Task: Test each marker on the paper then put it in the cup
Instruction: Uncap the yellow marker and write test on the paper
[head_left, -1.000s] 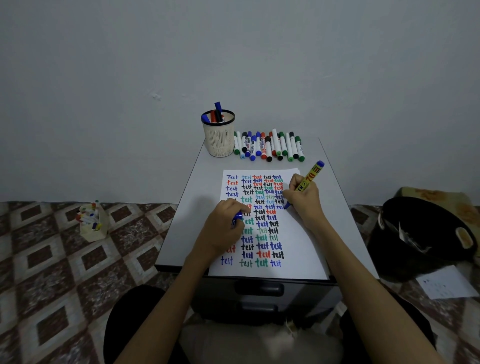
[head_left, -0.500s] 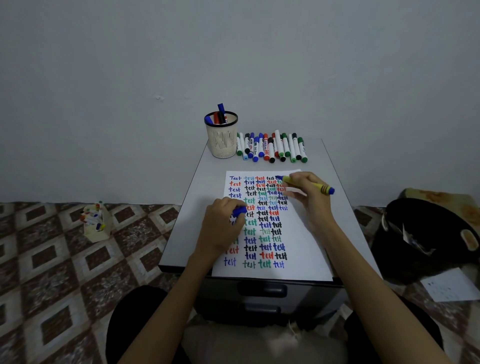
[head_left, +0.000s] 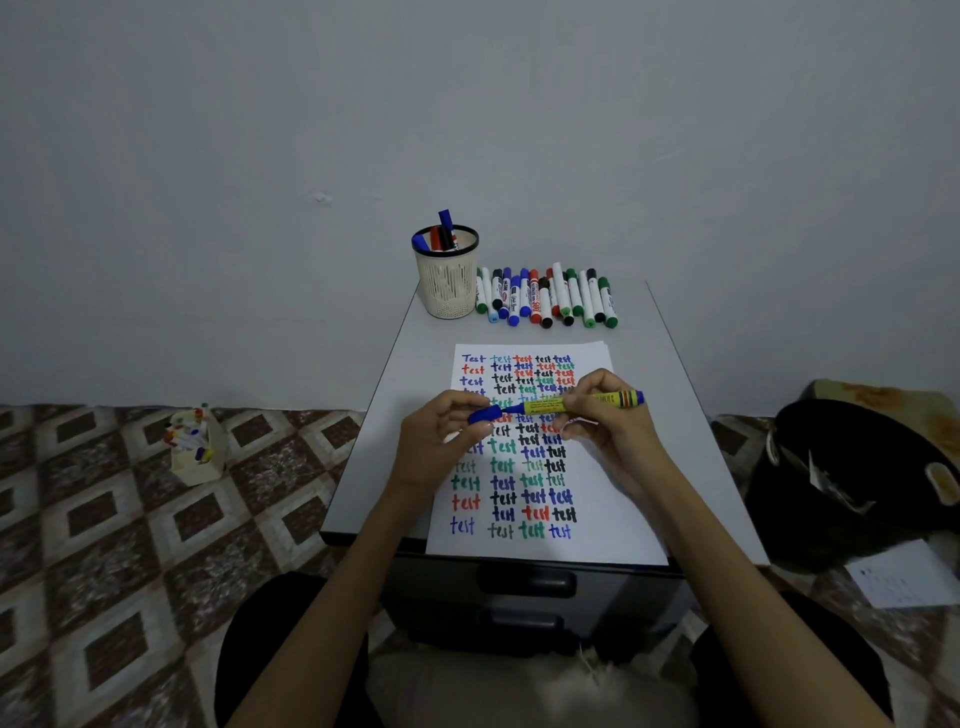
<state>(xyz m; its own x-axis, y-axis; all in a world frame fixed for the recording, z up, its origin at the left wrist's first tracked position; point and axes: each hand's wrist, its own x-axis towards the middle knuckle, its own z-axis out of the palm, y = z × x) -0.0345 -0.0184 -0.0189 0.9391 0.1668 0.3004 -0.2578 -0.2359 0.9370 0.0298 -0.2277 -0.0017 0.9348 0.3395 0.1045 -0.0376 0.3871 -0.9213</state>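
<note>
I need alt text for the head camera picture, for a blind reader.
A person's left hand holds a blue cap at the tip of a yellow marker gripped by the right hand, above a paper covered with coloured "test" words. Behind stand a cup holding markers and a row of loose markers.

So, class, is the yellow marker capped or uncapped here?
Not fully capped: the left hand holds the blue cap at the tip of the yellow marker, with blue neck showing between cap and barrel.
</note>
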